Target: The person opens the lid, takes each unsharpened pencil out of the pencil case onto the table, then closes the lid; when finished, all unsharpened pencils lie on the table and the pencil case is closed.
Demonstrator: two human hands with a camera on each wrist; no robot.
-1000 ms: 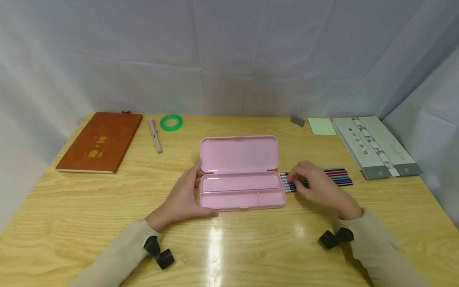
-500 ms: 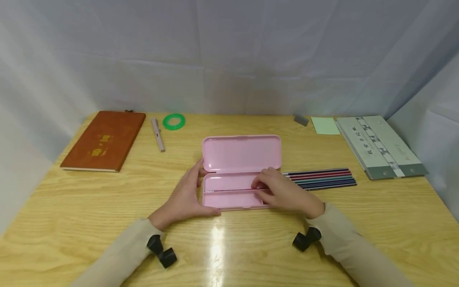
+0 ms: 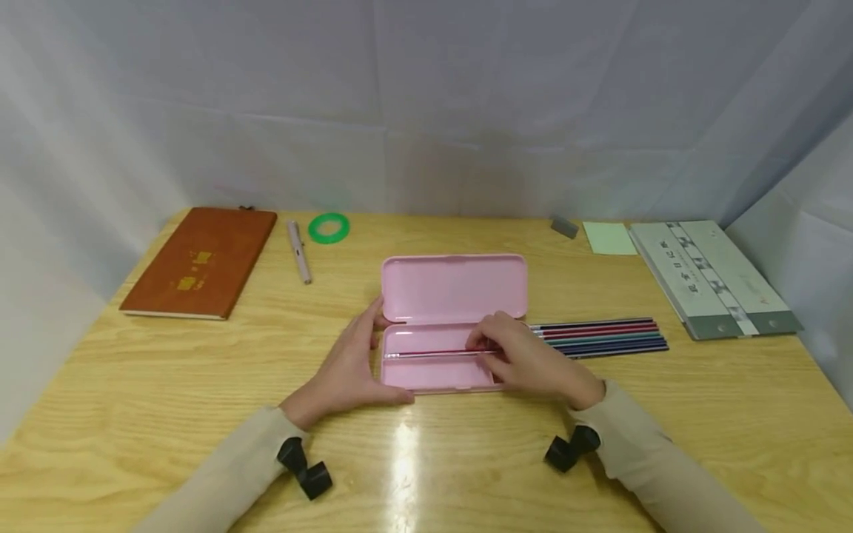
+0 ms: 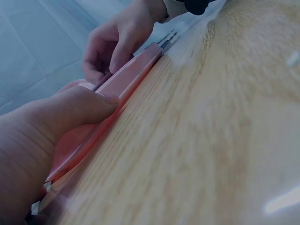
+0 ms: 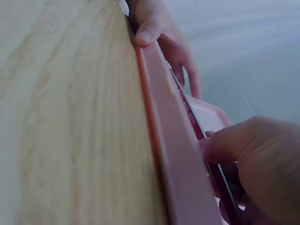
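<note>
A pink pencil case (image 3: 455, 287) lies with its lid laid back, its tray divided into compartments. My left hand (image 3: 346, 363) holds the case at its left end, thumb along the front wall and fingers at the back corner. Between thumb and fingers, my right hand (image 3: 529, 359) pinches a dark red pencil (image 3: 436, 353). The pencil runs lengthwise over the tray, close to the divider, its silvery end towards the left. In the right wrist view the pencil (image 5: 191, 112) shows pale lettering on its side. My right hand hides the tray's right part.
Several dark, red, teal and blue pencils (image 3: 606, 337) lie in a row right of the case. Behind are a grey eraser (image 3: 564, 227), green sticky notes (image 3: 609, 238) and a pale notebook (image 3: 716, 277). A brown notebook (image 3: 200, 263), a pen (image 3: 299, 252) and green tape (image 3: 329, 228) lie left.
My right hand has moved left from the row of pencils to over the case, bringing the red pencil, which now shows more plainly above the tray. The left hand stays at the case.
</note>
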